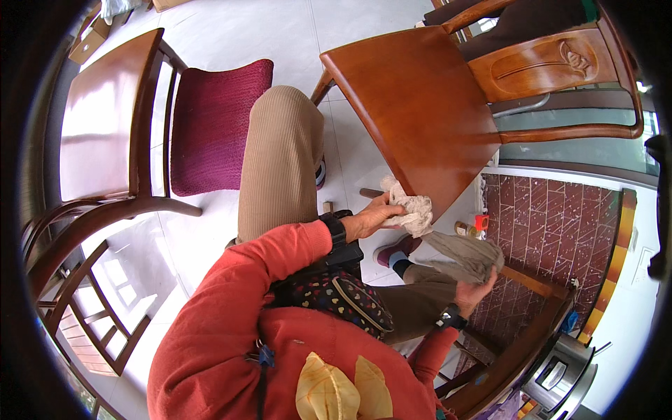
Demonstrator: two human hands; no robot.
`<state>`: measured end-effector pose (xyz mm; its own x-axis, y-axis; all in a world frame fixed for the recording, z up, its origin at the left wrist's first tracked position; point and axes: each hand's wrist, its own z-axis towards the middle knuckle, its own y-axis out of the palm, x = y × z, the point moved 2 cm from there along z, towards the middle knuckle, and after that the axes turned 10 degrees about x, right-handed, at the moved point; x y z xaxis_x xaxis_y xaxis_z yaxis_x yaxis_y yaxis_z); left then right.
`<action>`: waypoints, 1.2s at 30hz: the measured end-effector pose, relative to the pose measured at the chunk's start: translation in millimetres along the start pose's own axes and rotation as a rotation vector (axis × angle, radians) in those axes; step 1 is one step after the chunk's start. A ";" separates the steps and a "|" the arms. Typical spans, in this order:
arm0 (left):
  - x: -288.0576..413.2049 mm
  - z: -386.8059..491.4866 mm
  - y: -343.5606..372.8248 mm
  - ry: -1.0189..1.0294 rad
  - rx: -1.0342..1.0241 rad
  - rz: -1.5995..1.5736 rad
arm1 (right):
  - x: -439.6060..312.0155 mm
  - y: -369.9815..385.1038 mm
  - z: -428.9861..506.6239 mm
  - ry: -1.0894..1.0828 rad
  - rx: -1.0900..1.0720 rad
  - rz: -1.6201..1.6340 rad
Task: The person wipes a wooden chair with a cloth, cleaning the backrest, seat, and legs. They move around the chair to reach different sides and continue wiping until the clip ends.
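My left hand [375, 215] grips a crumpled off-white cloth [415, 211] at the near corner of a polished wooden chair's seat [415, 100]. To the right and lower, my right hand [476, 289] holds a bunched grey-brown cloth [467, 254], whose thinner end reaches towards the pale cloth. Whether the two cloths are joined cannot be told. The chair has a carved wooden backrest [546, 65] at the upper right.
Left of my knee stand a wooden chair [102, 121] and a purple-covered seat [220, 126]. A small bottle [464, 229] and a red item [481, 222] are beyond the grey-brown cloth. A metal pot [556, 373] is at lower right. Another person's dark-clothed leg [520, 31] is behind the carved chair.
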<state>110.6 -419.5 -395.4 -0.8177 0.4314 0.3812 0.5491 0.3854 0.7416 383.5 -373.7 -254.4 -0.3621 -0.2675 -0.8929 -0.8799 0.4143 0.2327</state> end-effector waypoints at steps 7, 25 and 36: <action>12.9 -7.7 -8.2 -0.056 -0.046 0.000 | -43.8 -13.7 19.1 -0.378 0.249 0.202; 95.8 18.2 -47.6 0.959 0.734 -0.050 | -19.0 -59.4 63.3 -0.154 -0.015 0.107; 197.1 50.4 -112.9 1.223 1.045 0.041 | -16.9 -57.3 90.5 -0.094 -0.135 -0.006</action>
<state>-103.8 -336.8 -431.8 -0.1595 -0.2256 0.9611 0.0257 0.9723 0.2325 467.9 -314.2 -287.5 -0.3322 -0.1842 -0.9250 -0.9174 0.2908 0.2716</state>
